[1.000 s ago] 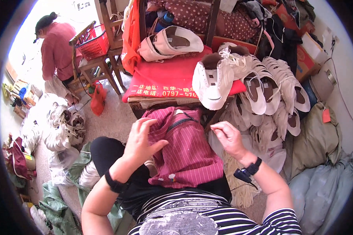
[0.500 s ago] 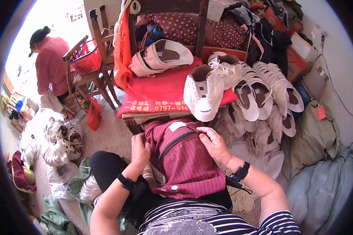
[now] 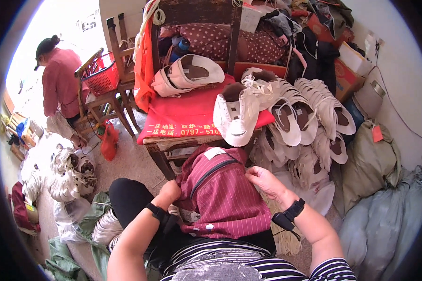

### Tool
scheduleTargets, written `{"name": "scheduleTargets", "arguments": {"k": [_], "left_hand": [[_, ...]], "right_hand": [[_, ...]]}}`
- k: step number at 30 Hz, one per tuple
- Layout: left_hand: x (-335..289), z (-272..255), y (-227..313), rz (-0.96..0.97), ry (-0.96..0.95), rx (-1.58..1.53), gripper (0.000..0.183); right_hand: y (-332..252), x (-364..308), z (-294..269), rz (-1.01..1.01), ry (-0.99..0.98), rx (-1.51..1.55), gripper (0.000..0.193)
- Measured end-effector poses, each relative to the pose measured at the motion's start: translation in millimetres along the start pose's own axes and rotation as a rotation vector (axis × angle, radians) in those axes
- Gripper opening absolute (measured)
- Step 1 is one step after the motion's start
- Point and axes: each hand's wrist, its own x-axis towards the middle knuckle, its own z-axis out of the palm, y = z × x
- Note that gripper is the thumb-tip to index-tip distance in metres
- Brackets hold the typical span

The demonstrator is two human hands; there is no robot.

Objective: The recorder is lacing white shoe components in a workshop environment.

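Observation:
A maroon pinstriped cloth (image 3: 225,196) with a curved dark zip and a white label is spread over my lap, its top against the chair front. My left hand (image 3: 169,192) is closed at the cloth's left edge, fingers curled around the fabric. On the opposite side my right hand (image 3: 263,181) pinches the right edge between thumb and fingers. Both wrists wear dark bands. Beyond the cloth, a white lace-up shoe (image 3: 237,114) stands toe toward me on the red-covered chair seat (image 3: 183,114). Behind it lies an unfinished pale shoe (image 3: 197,70) with strap-like pieces.
Strappy white shoe uppers (image 3: 309,117) are heaped right of the chair. Grey-green sacks (image 3: 384,225) stand at the right. Bundles of white shoe parts (image 3: 65,168) lie on the left floor. Another person (image 3: 61,79) sits at the far left beside a red basket (image 3: 101,75).
Both hands have come down slightly along the cloth's sides. Their fingers, looser before, are now closed at its edges. The right hand has slid off the cloth's top to its side.

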Motion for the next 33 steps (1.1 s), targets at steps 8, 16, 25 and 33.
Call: {"name": "scheduleTargets", "arguments": {"k": [8, 16, 25, 33], "left_hand": [[-68, -43, 59, 0.558, 0.56, -0.431, 0.039], [-57, 33, 12, 0.421, -0.327, -0.694, 0.032], [-63, 14, 57, 0.035, -0.388, -1.1, 0.044], [-31, 80, 43, -0.191, -0.858, -1.39, 0.067]], "right_hand": [[-1, -25, -18, 0.106, -0.065, 0.053, 0.019], [16, -63, -29, 0.174, -0.431, -0.341, 0.019], [58, -12, -32, 0.174, -0.216, 0.382, 0.041], [77, -23, 4, 0.624, -0.354, 0.357, 0.052]]}}
